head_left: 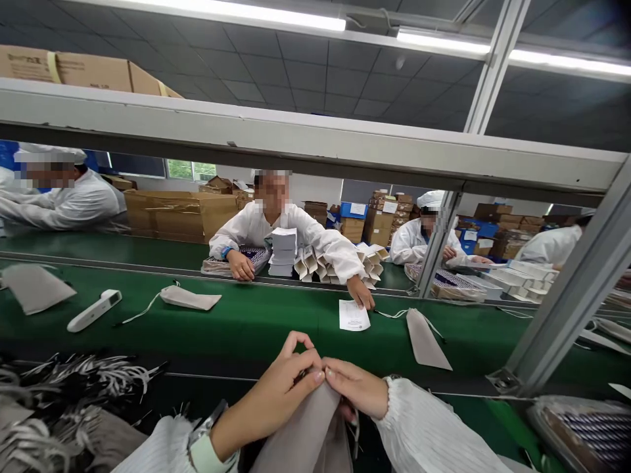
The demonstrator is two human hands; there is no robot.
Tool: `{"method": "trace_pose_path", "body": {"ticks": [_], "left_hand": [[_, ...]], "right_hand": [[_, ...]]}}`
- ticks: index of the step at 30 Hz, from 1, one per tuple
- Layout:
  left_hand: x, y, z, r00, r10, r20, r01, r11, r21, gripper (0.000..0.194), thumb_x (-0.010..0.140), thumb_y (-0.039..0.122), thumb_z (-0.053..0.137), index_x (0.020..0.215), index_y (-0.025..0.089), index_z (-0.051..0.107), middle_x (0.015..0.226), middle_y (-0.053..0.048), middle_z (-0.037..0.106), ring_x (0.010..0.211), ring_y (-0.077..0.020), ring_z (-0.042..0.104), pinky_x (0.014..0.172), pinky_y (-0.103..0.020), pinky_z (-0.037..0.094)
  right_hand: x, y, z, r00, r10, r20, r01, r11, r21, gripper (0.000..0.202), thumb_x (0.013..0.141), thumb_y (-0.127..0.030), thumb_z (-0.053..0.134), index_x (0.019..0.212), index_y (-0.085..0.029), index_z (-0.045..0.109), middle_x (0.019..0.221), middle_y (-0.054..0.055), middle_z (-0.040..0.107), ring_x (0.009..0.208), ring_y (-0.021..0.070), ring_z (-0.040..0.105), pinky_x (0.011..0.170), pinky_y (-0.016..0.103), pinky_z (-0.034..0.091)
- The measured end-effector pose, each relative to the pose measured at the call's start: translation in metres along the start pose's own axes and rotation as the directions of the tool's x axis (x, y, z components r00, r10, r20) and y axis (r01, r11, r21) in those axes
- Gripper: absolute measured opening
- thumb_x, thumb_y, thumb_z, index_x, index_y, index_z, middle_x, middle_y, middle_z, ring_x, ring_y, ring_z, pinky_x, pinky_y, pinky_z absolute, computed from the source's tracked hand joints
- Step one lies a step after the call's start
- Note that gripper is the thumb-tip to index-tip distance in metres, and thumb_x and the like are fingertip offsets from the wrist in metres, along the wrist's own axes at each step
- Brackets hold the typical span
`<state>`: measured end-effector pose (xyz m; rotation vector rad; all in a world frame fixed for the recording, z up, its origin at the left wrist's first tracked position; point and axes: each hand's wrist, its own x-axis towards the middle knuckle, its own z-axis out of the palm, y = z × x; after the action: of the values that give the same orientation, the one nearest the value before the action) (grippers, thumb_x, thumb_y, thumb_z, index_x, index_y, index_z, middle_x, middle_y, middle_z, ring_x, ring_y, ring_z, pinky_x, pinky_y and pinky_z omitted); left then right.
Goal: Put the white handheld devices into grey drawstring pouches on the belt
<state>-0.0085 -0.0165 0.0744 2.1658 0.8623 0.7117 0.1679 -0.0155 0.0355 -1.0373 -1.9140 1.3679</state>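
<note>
My left hand (pixel 280 387) and my right hand (pixel 357 387) meet at the bottom centre, fingertips pinching the top edge of a grey fabric pouch (pixel 308 433) held between them. The pouch hangs down toward my lap. Just beyond my hands runs a green conveyor belt (pixel 256 322). On it lie a white card (pixel 353 316), another grey pouch with a drawstring (pixel 426 338), a third grey pouch (pixel 190 298) and a white handheld device (pixel 93 310).
A co-worker in white across the belt rests a hand (pixel 363 299) by the white card; stacked white boxes (pixel 283 253) stand before them. Other people sit left and right. A pile of pouches and cords (pixel 54 407) lies at my left. A metal frame post (pixel 566 295) slants at right.
</note>
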Motion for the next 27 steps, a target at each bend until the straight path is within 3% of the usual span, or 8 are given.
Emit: {"method": "trace_pose_path", "body": {"ticks": [4,10,14,16,18,22,24,27], "left_hand": [[-0.009,0.008,-0.005,0.993,-0.111,-0.046,0.116,0.985,0.131,0.022,0.085,0.037,0.03,0.081,0.021,0.045,0.085,0.001,0.041,0.067,-0.0118,0.043,0.062,-0.022,0.034],[-0.02,0.016,-0.02,0.966,-0.237,0.101,0.219,0.962,0.163,0.043,0.081,0.048,0.031,0.052,0.017,0.039,0.05,0.005,0.026,0.047,-0.0097,0.026,0.044,-0.021,0.018],[-0.036,0.045,-0.02,0.97,-0.222,0.099,0.222,0.975,0.013,0.043,0.077,0.047,0.037,0.047,0.017,0.041,0.049,0.005,0.025,0.047,-0.0094,0.026,0.045,-0.02,0.022],[-0.041,0.054,-0.016,0.97,-0.241,0.017,0.241,0.967,-0.083,0.039,0.074,0.048,0.043,0.05,0.017,0.044,0.049,0.005,0.03,0.049,-0.01,0.03,0.047,-0.019,0.025],[-0.041,0.054,-0.011,0.965,-0.259,-0.046,0.245,0.948,-0.204,0.039,0.074,0.049,0.044,0.051,0.017,0.043,0.05,0.005,0.032,0.049,-0.0098,0.031,0.046,-0.019,0.027],[-0.034,0.039,-0.002,0.963,-0.213,-0.164,0.113,0.874,-0.473,0.038,0.083,0.045,0.034,0.057,0.018,0.04,0.054,0.004,0.034,0.049,-0.009,0.032,0.047,-0.018,0.03],[-0.034,0.037,0.001,0.977,-0.094,-0.19,-0.021,0.849,-0.528,0.035,0.085,0.041,0.031,0.062,0.018,0.043,0.059,0.002,0.04,0.056,-0.0102,0.04,0.055,-0.02,0.035],[-0.041,0.045,-0.001,0.976,0.182,-0.122,-0.217,0.868,-0.446,0.036,0.086,0.04,0.031,0.061,0.019,0.046,0.061,0.0,0.047,0.061,-0.0127,0.045,0.066,-0.025,0.037]], "right_hand": [[-0.008,-0.009,0.005,0.886,-0.326,-0.331,0.094,0.824,-0.559,0.029,0.084,-0.038,0.033,0.104,-0.02,0.044,0.051,-0.005,0.041,0.045,0.0084,0.042,0.044,0.02,0.033],[-0.009,0.01,-0.02,0.628,-0.754,-0.192,0.072,0.303,-0.95,0.02,0.082,-0.022,0.036,0.095,-0.014,0.05,0.063,0.004,0.057,0.052,0.0131,0.053,0.048,0.023,0.04],[-0.003,0.032,-0.052,0.489,-0.819,-0.301,0.033,0.362,-0.931,0.025,0.083,-0.016,0.028,0.082,-0.015,0.052,0.065,0.005,0.058,0.054,0.0118,0.054,0.05,0.022,0.041],[-0.002,0.032,-0.059,0.513,-0.741,-0.433,0.036,0.523,-0.852,0.028,0.084,-0.022,0.027,0.076,-0.016,0.053,0.058,0.003,0.054,0.049,0.011,0.05,0.049,0.022,0.039],[-0.002,0.023,-0.055,0.642,-0.54,-0.544,0.075,0.75,-0.657,0.033,0.085,-0.031,0.026,0.074,-0.016,0.054,0.05,0.0,0.048,0.044,0.0097,0.045,0.047,0.022,0.037],[-0.007,-0.006,-0.012,0.958,-0.25,-0.141,0.23,0.962,-0.147,0.057,0.069,-0.053,0.049,0.113,-0.018,0.041,0.078,0.002,0.058,0.051,0.0082,0.047,0.046,0.02,0.039],[-0.01,-0.017,0.02,0.951,-0.309,0.0,0.308,0.949,-0.069,0.082,0.052,-0.049,0.067,0.12,-0.021,0.032,0.095,0.005,0.055,0.064,0.0112,0.052,0.056,0.023,0.042],[-0.015,-0.029,0.055,0.933,-0.353,-0.073,0.353,0.936,-0.017,0.059,0.055,-0.039,0.068,0.107,-0.021,0.044,0.088,0.003,0.056,0.073,0.0147,0.053,0.066,0.026,0.043]]}}
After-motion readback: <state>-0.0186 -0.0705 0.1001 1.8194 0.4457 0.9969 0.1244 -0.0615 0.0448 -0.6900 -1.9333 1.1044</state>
